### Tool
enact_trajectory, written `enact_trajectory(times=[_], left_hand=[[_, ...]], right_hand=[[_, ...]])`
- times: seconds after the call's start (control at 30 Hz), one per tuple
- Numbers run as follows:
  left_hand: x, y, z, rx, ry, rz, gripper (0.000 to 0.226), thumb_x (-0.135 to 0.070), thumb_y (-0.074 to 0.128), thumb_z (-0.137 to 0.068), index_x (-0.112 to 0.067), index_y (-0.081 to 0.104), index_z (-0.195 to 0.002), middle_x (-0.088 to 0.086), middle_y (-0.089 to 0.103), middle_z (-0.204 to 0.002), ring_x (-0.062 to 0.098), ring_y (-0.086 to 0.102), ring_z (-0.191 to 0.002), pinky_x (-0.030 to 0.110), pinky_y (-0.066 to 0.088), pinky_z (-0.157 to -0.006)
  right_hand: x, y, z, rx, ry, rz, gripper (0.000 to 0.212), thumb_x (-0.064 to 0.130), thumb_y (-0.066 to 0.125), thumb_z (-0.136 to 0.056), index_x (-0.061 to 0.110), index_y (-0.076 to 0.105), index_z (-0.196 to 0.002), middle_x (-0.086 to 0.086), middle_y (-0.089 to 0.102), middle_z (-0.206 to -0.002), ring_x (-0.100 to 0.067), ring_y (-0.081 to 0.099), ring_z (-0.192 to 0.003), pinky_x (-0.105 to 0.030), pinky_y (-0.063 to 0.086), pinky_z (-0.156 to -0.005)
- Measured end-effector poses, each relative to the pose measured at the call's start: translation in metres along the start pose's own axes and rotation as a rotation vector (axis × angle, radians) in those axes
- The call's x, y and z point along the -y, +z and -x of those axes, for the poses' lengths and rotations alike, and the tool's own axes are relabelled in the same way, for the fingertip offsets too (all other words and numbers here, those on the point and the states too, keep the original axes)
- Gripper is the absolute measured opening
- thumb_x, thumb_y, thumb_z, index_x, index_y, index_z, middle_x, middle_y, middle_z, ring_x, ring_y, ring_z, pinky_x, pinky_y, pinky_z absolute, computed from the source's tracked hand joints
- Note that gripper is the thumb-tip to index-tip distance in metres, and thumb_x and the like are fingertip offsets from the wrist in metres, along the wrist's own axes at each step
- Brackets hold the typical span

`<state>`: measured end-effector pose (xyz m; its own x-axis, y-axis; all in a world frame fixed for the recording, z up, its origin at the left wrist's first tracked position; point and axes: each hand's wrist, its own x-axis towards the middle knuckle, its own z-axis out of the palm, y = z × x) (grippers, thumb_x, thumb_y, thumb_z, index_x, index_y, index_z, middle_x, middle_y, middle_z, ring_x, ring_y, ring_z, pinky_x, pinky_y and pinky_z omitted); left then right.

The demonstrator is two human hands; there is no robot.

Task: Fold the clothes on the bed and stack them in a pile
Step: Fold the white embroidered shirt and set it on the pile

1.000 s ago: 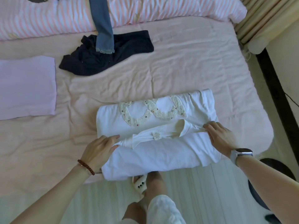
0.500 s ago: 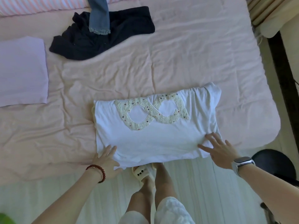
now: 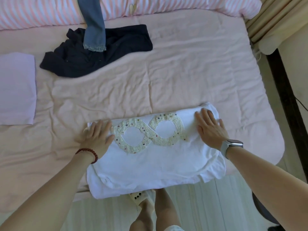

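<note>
White shirt [image 3: 150, 165] folded into a rectangle, lying flat at the near edge of the bed [image 3: 166, 80], lower portion overhanging that edge slightly. Cream lace figure-eight trim [image 3: 146, 135] facing up on the upper half.

Left hand [image 3: 96, 135] resting palm down on the shirt's far left corner, fingers straight and close together, holding nothing. Red bead bracelet [image 3: 88, 153] on that wrist.

Right hand [image 3: 210, 129] pressing palm down on the shirt's far right corner, fingers straight and slightly spread, holding nothing. Watch [image 3: 231, 145] on that wrist.

Dark garment [image 3: 93, 54] crumpled on the far side of the bed, well apart from the shirt. Blue denim leg [image 3: 94, 27] with frayed hem lying across the dark garment. Folded lilac cloth [image 3: 16, 89] flat at the left edge of view, apart from both.

Pink striped duvet [image 3: 41, 12] along the far edge of the bed. Bare legs and a pale slipper [image 3: 140, 197] on the floor below the shirt.
</note>
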<state>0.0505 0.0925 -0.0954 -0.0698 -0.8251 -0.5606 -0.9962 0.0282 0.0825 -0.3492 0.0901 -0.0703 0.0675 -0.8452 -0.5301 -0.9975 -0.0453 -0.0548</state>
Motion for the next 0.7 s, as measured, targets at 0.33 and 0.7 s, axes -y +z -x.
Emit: enact_trajectory(times=[0.33, 0.7], left_hand=[[0.032, -0.039, -0.021, -0.125, -0.011, 0.245, 0.044, -0.022, 0.044, -0.096, -0.014, 0.040, -0.139, 0.005, 0.036, -0.147, 0.025, 0.029, -0.136, 0.038, 0.028, -0.108], [0.029, -0.042, -0.017, -0.018, -0.086, 0.215, 0.027, -0.033, 0.031, -0.099, -0.013, 0.048, -0.097, 0.007, 0.056, -0.101, 0.029, 0.055, -0.087, 0.036, 0.042, -0.073]], right_hand=[[-0.007, -0.033, -0.047, -0.191, 0.107, -0.189, 0.045, 0.009, 0.036, -0.093, 0.022, 0.046, -0.135, 0.001, 0.041, -0.144, -0.023, 0.031, -0.134, -0.040, 0.027, -0.102], [-0.041, -0.048, -0.051, 0.007, 0.174, 0.040, 0.040, 0.043, 0.020, -0.095, 0.023, 0.039, -0.065, -0.005, 0.058, -0.070, -0.027, 0.054, -0.078, -0.033, 0.030, -0.073]])
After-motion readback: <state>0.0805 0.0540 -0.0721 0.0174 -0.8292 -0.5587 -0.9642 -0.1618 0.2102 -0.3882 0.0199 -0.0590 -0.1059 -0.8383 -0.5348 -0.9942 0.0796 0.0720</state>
